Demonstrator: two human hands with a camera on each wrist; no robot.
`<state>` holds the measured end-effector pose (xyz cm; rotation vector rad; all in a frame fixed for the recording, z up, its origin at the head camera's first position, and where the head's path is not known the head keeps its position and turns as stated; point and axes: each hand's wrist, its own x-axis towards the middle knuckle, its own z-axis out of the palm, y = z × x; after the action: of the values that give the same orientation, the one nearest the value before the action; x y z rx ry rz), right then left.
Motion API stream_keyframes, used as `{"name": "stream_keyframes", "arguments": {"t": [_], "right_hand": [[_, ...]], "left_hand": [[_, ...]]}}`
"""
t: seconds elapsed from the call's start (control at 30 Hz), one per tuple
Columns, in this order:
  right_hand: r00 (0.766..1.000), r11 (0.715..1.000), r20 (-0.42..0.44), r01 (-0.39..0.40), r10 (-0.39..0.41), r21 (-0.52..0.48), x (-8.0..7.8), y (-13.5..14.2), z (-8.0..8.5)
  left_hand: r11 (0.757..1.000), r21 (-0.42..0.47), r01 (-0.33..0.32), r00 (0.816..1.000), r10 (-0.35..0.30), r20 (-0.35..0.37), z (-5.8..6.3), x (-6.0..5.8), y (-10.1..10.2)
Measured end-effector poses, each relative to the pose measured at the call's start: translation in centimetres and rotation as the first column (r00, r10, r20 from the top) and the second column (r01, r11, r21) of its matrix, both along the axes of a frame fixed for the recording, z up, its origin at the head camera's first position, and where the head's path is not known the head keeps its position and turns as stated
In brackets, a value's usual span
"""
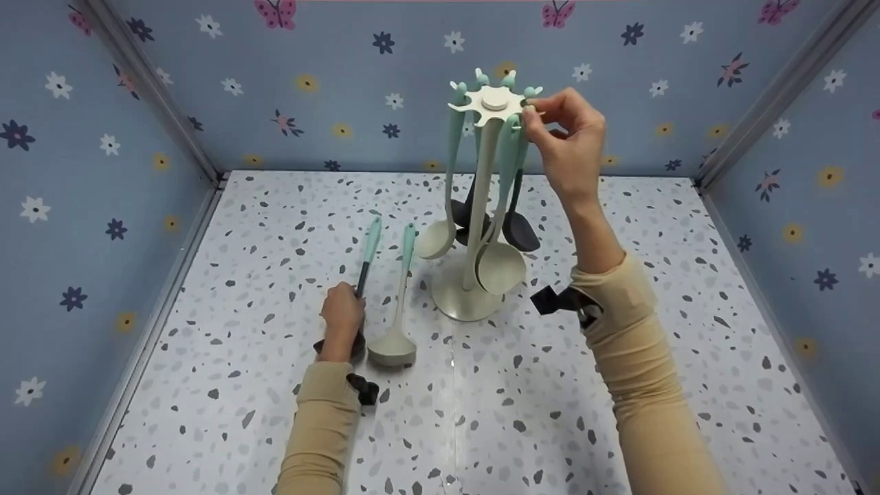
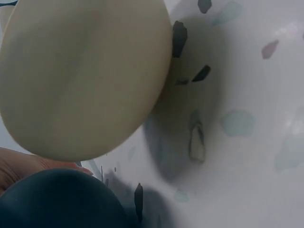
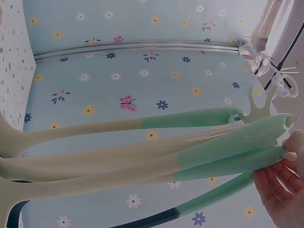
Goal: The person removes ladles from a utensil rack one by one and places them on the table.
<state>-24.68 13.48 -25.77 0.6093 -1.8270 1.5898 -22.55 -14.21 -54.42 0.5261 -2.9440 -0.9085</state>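
Observation:
My left hand [image 1: 342, 313] grips the dark shaft of a black ladle [image 1: 372, 239] with a mint-green handle, low over the table; the wrist partly covers its rounded head [image 2: 61, 199]. Right beside it lies a cream ladle [image 1: 392, 347], handle pointing away. My right hand [image 1: 569, 134] is up at the top of a cream utensil stand [image 1: 487, 165]. Its thumb and fingers pinch the green handle end of a cream spoon [image 3: 228, 164] at one of the hooks. Another cream spoon [image 3: 228, 140] hangs right next to that one.
More utensils hang round the stand, among them a cream ladle [image 1: 436, 239] on the left and a black turner [image 1: 521, 232] at the right. The stand's round base [image 1: 467, 309] rests on the speckled table [image 1: 522, 412]. Flowered panels [image 1: 385, 137] enclose the back and sides.

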Motion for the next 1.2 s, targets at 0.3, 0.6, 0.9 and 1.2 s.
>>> {"name": "stream_keyframes", "arguments": {"t": [0.3,0.6,0.9,1.2], "right_hand": [[1.0,1.0,-0.01,0.003,-0.003,0.008,0.0,0.0,0.0],[1.0,1.0,-0.001,0.005,-0.005,0.0,0.0,0.0,0.0],[1.0,1.0,-0.014,0.009,-0.009,0.004,0.1,0.0,0.0],[1.0,1.0,-0.003,0.001,-0.001,-0.007,0.1,0.0,0.0]], "left_hand": [[1.0,-0.025,0.016,1.0,-0.015,0.024,-0.3,-0.4,0.2],[0.998,-0.06,0.011,1.0,-0.01,0.013,-0.4,-0.4,0.2],[0.996,-0.084,0.019,0.999,-0.016,0.03,-0.1,-0.1,0.5],[0.997,-0.064,0.03,0.999,-0.029,0.022,0.9,0.2,0.7]]}}
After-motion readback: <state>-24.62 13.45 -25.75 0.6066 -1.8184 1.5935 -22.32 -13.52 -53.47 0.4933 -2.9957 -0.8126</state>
